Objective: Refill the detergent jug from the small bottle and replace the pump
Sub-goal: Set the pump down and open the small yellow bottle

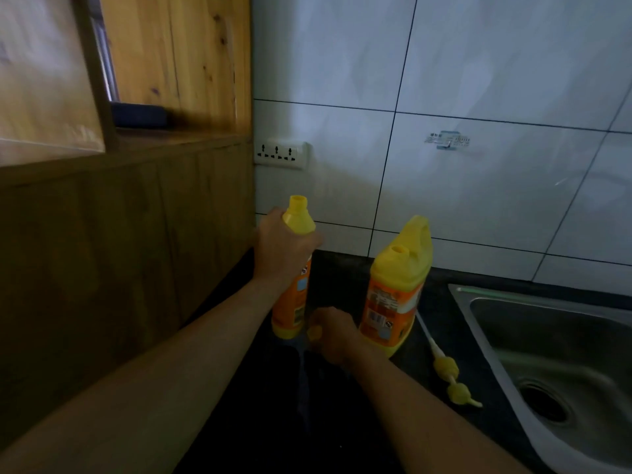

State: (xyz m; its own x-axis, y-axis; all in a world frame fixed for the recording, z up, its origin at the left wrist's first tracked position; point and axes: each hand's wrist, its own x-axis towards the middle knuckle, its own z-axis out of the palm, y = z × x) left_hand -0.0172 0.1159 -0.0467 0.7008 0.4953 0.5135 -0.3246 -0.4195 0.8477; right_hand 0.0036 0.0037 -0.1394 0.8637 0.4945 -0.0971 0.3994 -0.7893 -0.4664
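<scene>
Dark counter (pixel 338 271); left hand (pixel 284 249) around bottle (pixel 298 218)

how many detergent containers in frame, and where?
2. The small bottle is upright at left, gripped by the left hand. The jug stands right of it on the counter, beside the sink. Both are uncapped. The right hand holds a yellow cap.

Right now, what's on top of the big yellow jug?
No cap or pump: the big yellow plastic jug has its round mouth open. Its yellow pump with the white tube lies on the black counter beside it. The liquid inside is hidden.
</scene>
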